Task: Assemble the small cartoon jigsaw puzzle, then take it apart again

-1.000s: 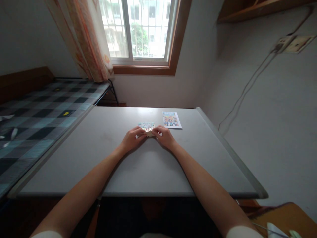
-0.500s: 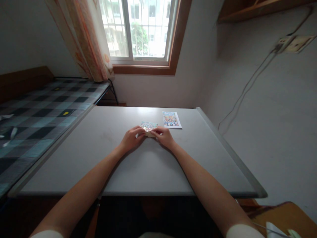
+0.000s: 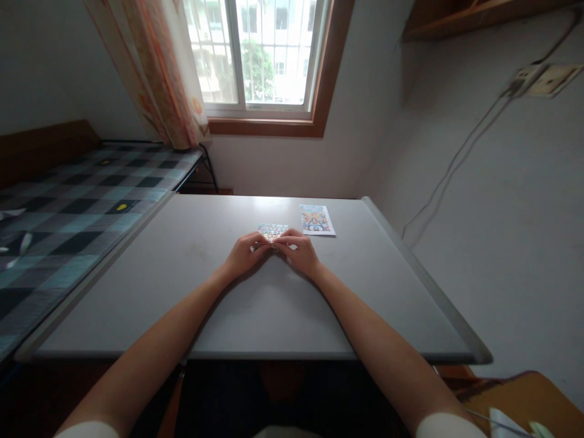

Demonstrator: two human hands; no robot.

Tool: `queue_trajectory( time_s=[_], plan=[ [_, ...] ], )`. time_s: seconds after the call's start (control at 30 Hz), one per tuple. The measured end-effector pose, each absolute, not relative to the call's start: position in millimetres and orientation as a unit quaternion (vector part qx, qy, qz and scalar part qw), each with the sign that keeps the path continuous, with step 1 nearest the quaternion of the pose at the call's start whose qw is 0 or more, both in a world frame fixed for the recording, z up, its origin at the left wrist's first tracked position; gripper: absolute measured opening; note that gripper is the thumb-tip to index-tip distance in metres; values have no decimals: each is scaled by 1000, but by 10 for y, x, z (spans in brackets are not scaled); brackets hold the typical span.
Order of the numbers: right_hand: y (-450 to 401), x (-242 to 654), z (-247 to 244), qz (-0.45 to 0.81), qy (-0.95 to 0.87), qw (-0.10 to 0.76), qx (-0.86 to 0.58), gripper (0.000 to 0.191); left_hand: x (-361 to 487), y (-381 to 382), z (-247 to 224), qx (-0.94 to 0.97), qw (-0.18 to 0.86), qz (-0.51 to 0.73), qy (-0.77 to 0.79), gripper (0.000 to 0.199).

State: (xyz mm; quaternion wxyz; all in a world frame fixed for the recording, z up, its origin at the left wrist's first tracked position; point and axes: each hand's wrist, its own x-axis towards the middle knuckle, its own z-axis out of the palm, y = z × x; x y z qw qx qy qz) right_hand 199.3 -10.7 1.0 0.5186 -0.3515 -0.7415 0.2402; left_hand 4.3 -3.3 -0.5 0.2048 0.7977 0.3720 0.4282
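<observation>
A small, shiny patterned sheet [image 3: 272,230] is between my two hands near the middle of the white table [image 3: 274,304]. My left hand [image 3: 247,251] pinches its near left edge, fingertips together. At the near right edge, my right hand [image 3: 297,250] pinches it too, and the fingertips of both hands almost touch. The fingers cover the sheet's near part. Just beyond my right hand lies a colorful printed picture card [image 3: 316,220], flat and untouched.
A bed with a checked cover [image 3: 137,173] stands left of the table. Behind are a window [image 3: 274,55] and a curtain [image 3: 159,79]. A cable [image 3: 449,167] hangs on the right wall. A wooden stool [image 3: 529,395] is at the lower right.
My right hand's fingertips have moved left, closer to my left hand's. The patterned sheet has shifted slightly left, and its near part is now more covered. The picture card has not moved.
</observation>
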Motion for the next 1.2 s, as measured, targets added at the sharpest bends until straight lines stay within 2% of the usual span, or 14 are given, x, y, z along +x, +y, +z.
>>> queue_trajectory(
  time_s=[0.13, 0.5, 0.63, 0.93, 1.2],
  plan=[
    [-149, 1971, 66, 241, -740, 520, -352, 16, 62, -40, -1, 776, 235, 439, 388, 20],
    [-133, 1993, 50, 213, -774, 505, -317, 15, 70, -32, -11, 765, 225, 446, 406, 19],
    [-121, 1979, 26, 235, -768, 510, -308, 14, 68, -25, -10, 759, 234, 451, 407, 19],
    [-80, 1933, -47, 322, -666, 526, -419, 16, 59, -12, -57, 787, 220, 441, 372, 19],
    [-110, 1934, -5, 310, -705, 528, -358, 15, 84, -39, -14, 748, 249, 452, 416, 20]
  ],
)
